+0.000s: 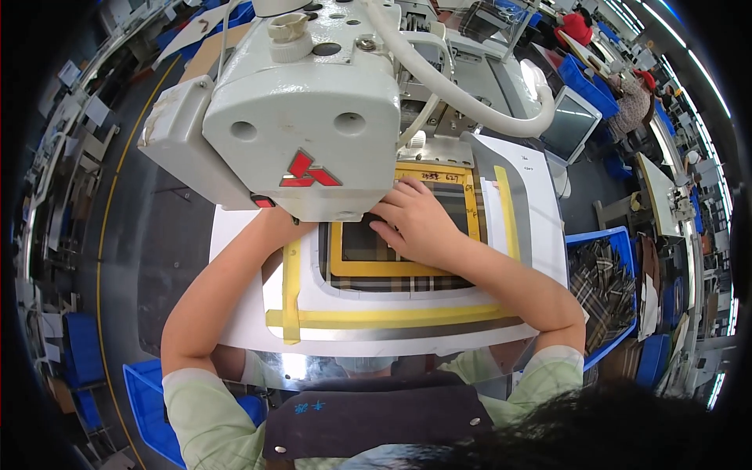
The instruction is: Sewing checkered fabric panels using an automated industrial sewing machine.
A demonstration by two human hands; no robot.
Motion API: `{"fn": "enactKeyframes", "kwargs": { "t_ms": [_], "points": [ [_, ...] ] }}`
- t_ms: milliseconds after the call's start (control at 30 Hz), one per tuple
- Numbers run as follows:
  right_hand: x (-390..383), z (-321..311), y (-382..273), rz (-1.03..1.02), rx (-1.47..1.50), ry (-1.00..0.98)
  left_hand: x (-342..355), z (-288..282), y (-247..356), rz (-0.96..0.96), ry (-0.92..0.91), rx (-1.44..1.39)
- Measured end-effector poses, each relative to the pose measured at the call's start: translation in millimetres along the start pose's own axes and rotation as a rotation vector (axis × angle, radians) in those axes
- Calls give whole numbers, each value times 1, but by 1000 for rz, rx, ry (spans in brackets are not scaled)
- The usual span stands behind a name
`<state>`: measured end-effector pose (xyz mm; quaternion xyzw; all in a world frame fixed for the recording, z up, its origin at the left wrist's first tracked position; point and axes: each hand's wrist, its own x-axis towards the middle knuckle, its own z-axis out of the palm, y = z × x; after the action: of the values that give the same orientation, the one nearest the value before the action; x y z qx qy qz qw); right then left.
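A yellow rectangular frame [376,269] lies over dark plaid fabric [365,248] on a white template sheet, partly beneath a large white sewing machine head [301,117]. My right hand [419,223] rests inside the frame, close to the machine head's right side. Its fingers are bent a little, with the thumb apart from them, and I see nothing held in it. My left hand [291,227] reaches under the machine head from the left. Only the part by its wrist shows; the machine hides the fingers.
Yellow tape strips [392,317] edge the template. On the right stands a blue bin [630,274] of plaid pieces, with a screen [570,125] beyond it. Another blue bin [149,403] is low at left. A thick white hose [470,110] arcs behind the frame. Other people work far right.
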<state>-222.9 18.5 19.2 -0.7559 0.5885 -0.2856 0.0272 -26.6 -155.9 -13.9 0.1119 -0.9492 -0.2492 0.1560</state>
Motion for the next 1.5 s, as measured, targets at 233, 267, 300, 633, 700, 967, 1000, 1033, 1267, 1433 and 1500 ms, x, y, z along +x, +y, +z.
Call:
{"fn": "enactKeyframes", "kwargs": {
  "t_ms": [233,267,300,633,700,967,1000,1033,1267,1433,1500],
  "points": [
    [18,-3,13,-123,-65,-82,3,5,-25,-63,6,-35],
    [18,-3,14,-124,-67,-66,8,0,-20,-61,-4,-40],
    [18,-3,15,-124,-69,-51,12,-4,-13,-31,-20,-2],
    [20,-2,15,-56,7,-81,25,-14,5,19,106,221],
    [22,-2,15,-53,-15,-76,25,-16,5,2,93,188],
    [16,-4,11,-43,2,-77,21,-15,7,10,111,234],
    [15,-6,10,-27,26,-77,21,-15,8,15,117,230],
    [11,-10,10,-32,25,-76,21,-17,10,17,123,226],
    [-19,-42,4,96,-71,-7,28,-31,30,-353,129,-551],
    [5,-57,-22,43,192,260,32,-27,35,-365,144,-542],
    [18,-66,-32,62,373,392,30,-21,30,-358,148,-645]
  ]
}}
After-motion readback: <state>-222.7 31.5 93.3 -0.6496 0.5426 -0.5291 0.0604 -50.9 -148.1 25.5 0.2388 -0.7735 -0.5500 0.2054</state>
